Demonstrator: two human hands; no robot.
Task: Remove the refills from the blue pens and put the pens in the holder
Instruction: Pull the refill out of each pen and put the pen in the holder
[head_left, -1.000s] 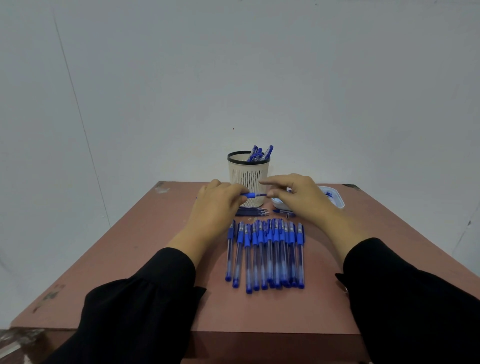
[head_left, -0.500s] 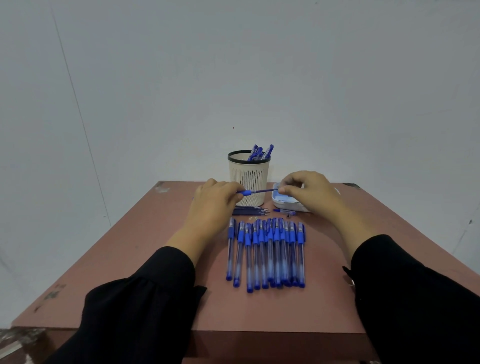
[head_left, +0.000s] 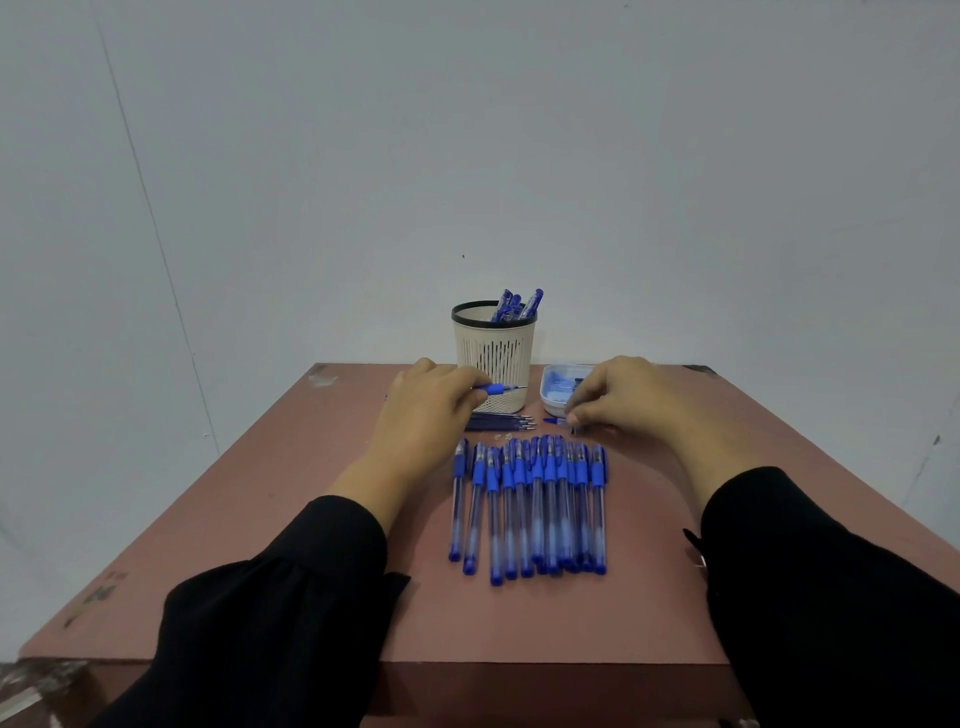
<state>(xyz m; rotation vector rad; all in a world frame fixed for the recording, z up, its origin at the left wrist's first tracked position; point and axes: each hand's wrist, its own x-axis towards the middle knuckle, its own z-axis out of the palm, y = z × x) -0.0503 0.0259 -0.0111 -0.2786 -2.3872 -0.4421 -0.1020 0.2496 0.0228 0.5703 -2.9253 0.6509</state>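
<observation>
Left fingers pinching pen, right fingers curled — grasp unclear, holder holding pens

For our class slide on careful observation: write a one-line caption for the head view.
Left hand holds an opened blue pen by the holder; right hand pinches a small part above the pen row.

Counts: 2 hands, left and right. 1 holder, several pens in it, at least 3, exact count unclear. Row of pens on table: about 12, overlapping. 1 pen in the left hand. Loose refills: roughly 4. 1 tray.
</observation>
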